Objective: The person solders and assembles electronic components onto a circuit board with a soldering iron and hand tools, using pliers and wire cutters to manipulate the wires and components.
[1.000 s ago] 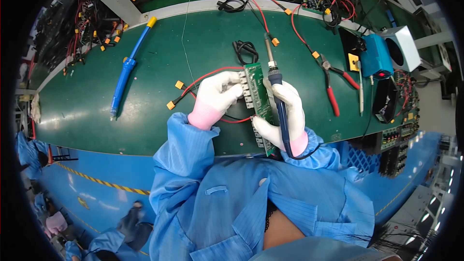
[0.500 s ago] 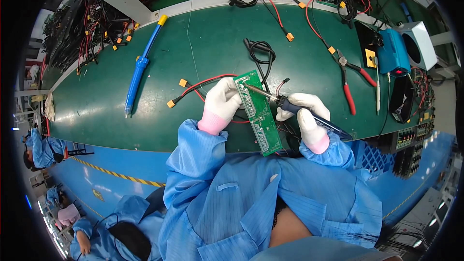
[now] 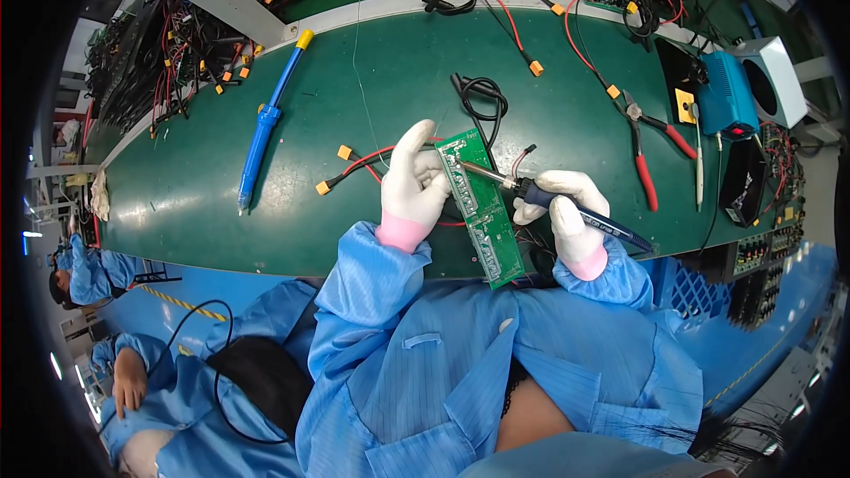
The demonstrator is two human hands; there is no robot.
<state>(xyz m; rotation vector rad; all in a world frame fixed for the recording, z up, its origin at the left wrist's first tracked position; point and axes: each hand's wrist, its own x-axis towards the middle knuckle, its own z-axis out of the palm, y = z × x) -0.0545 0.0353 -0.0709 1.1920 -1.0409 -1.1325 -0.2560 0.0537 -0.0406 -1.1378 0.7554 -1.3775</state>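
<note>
A long green circuit board point(image 3: 492, 252) is tilted in front of me, its lower end over the table's near edge. My left hand point(image 3: 413, 184), in a white glove, holds its upper left edge; the forefinger is raised off it and some fingertips are hidden behind the board. In my gloved right hand point(image 3: 574, 204) is a soldering iron point(image 3: 620, 232), gripped like a pen, with its metal tip on or just over the board's upper part. A thin solder wire point(image 3: 356, 62) hangs down close to my left hand. Red and black leads point(image 3: 363, 162) with yellow connectors run behind the board.
On the green table point(image 3: 177, 190) lie a blue desoldering pump point(image 3: 259, 146) at left and red-handled cutters point(image 3: 641, 146) at right. A blue soldering station point(image 3: 728, 96) stands far right. Wired boards crowd the back. Another person in blue point(image 3: 190, 407) sits lower left.
My left forefinger has lifted up from the board's edge. The iron's tip stays at the board's upper part. The person at lower left has shifted, and the whole view has moved slightly.
</note>
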